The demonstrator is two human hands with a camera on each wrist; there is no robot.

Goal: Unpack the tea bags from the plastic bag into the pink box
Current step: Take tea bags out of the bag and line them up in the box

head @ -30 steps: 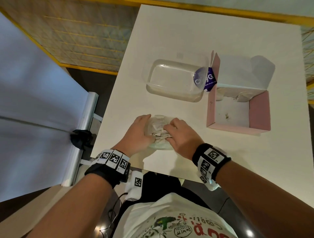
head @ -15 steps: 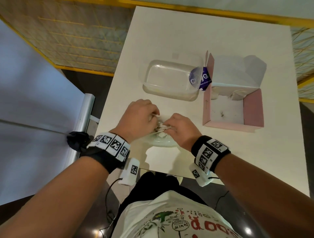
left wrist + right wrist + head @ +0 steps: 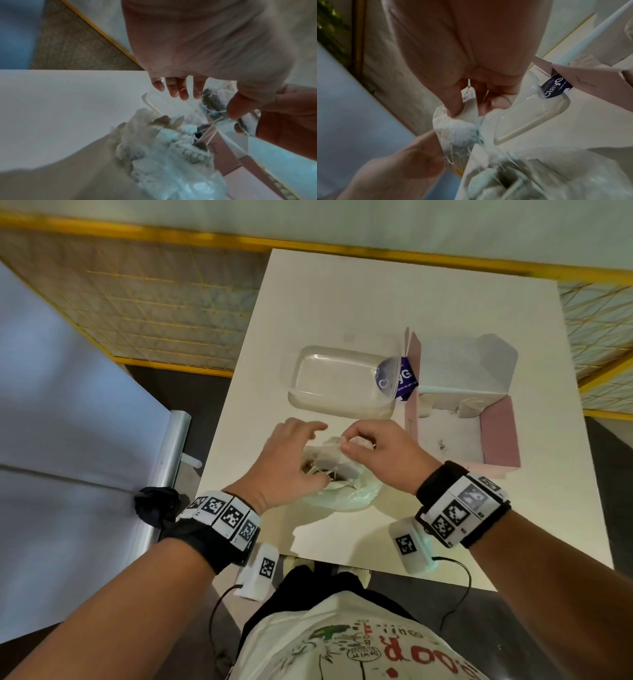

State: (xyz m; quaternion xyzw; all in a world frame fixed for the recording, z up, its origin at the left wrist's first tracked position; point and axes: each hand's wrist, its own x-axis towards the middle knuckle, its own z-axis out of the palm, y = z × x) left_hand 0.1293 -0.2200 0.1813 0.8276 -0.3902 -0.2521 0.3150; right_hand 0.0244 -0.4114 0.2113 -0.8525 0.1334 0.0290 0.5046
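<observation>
Right now your right hand (image 3: 380, 453) is pinching a tea bag (image 3: 455, 129) btwn thumb and fingers, lifted just above the plastic bag (image 3: 346, 491); strings trail from it down into the bag's open mouth. In the right wrist view the thumb (image 3: 452, 98) presses on the top of that tea bag and a small paper tag (image 3: 468, 94) shows just behind it. Your left hand (image 3: 291, 463) sits on the left side of the plastic bag w/ fingers stretched out and relaxed, not curled round anything; its thumb side lies at the bag's opening, touching it. The left wrist view shows those fingers (image 3: 175, 89) spread over the bag, w/ more tea bags (image 3: 173, 136) and loose strings bunched inside. That view is blurred, so I can't count them.

The plastic bag lies on the white table (image 3: 376, 302) near its front edge, right in front of you. The pink box (image 3: 496, 433) stands open to the right and a bit further back, well apart from the bag, lid flap up at the rear. Its floor has only a few specks; something pale and crumpled sits at its back wall, can't tell what. A clear plastic container (image 3: 339, 385) is just left of the box, beyond your hands, w/ a dark blue label (image 3: 404, 378) btwn it and the box's side.
</observation>
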